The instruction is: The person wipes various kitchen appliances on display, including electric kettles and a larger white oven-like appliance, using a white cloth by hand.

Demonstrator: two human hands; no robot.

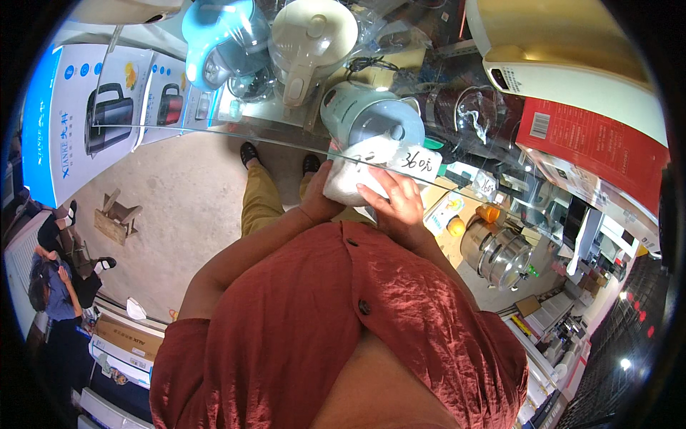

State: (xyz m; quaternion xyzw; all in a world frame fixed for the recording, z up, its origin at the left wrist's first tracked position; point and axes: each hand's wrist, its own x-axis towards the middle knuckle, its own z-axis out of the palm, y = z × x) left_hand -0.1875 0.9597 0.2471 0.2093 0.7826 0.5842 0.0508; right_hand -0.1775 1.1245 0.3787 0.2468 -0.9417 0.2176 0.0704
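Note:
In front of my body, at the edge of the glass shelf (236, 134), a bunched white cloth (345, 187) is between my two hands. My left hand (319, 196) grips it from the left side, its fingers partly hidden. From the right, my right hand (398, 204) presses its bent fingers on the cloth. A pale grey-blue jug-shaped appliance (357, 114) sits just beyond, tilted in this view, with white material against its near side. Right beside it stands a white handwritten card (420, 163), close above my right fingers.
A light-blue kettle (214, 36) and a cream kettle (314, 36) stand farther back on the glass. Large kettle boxes (89, 121) are at left, a red box (593, 136) at right. Steel pots (493, 250) sit lower right. A wooden stool (116, 217) and a seated person (57, 279) are at left.

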